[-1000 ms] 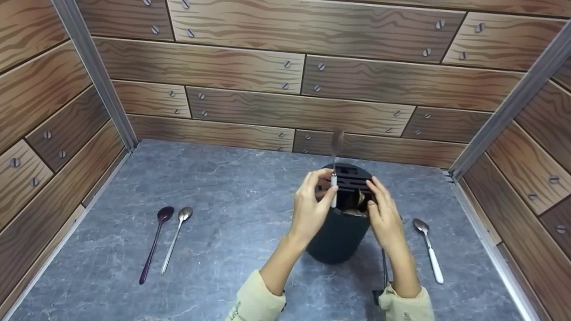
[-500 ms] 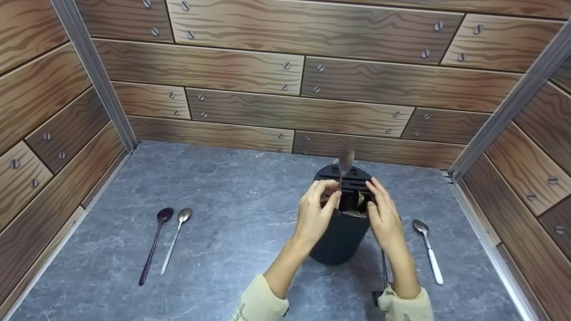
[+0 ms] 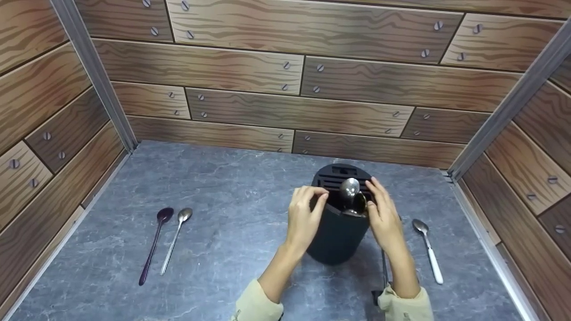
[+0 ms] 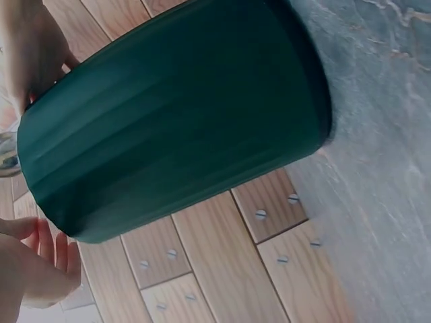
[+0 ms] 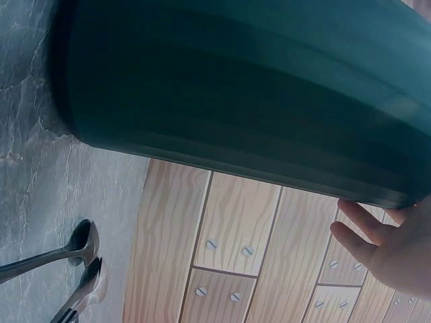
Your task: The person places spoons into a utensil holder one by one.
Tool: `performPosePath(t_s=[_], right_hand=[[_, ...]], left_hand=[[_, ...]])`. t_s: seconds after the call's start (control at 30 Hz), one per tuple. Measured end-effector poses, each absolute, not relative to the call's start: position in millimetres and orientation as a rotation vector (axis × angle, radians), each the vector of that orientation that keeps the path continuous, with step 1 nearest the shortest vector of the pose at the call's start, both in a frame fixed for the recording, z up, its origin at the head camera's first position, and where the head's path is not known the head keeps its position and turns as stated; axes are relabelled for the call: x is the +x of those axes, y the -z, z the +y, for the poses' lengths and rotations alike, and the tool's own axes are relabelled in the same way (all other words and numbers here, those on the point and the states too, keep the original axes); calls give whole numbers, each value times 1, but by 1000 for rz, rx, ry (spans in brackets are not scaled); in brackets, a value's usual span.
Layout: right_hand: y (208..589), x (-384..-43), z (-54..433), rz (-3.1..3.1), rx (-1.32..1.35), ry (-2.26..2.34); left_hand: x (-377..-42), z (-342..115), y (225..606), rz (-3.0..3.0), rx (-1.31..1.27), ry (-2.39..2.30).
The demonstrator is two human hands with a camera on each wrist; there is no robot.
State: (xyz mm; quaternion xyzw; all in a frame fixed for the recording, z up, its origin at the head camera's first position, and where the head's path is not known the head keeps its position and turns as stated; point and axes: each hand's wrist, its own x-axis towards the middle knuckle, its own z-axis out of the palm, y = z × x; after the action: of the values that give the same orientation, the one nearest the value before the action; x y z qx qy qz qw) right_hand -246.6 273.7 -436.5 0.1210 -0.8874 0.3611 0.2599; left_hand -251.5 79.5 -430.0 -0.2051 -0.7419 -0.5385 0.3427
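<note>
A dark, round utensil holder with a slotted top stands in front of me. In its front opening sits a silver spoon, shiny bowl up and handle hidden inside; a second shiny, golden-brown piece shows beside it. At the holder's left rim is my left hand, thumb and forefinger tips close together with nothing between them. My right hand rests along the right rim, its fingers fairly straight against the wall. The left wrist view catches the spoon bowl above the holder.
On the left of the grey marbled table lie a purple spoon and a silver spoon. A white-handled spoon lies at the right. A dark-handled spoon is partly hidden under my right forearm. Wood-patterned walls enclose the table.
The spoon has gone from upright in my left fingers down into the holder, its bowl now low over the opening. My left hand has let go and drawn left; the right hand stays.
</note>
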Motion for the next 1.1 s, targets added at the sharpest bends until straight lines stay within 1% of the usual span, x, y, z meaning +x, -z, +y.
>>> performPosePath(t_s=[0.33,0.77,1.1], right_hand=[[438,-246,274,-2417,315,-990],[438,-246,273,-2429,312,-992],[437,-246,274,-2411,322,-982]], left_hand=[[-250,61,448,-1947,-484,1472],[-249,37,470,-2008,-340,1491],[-249,15,478,-2017,-222,1467]])
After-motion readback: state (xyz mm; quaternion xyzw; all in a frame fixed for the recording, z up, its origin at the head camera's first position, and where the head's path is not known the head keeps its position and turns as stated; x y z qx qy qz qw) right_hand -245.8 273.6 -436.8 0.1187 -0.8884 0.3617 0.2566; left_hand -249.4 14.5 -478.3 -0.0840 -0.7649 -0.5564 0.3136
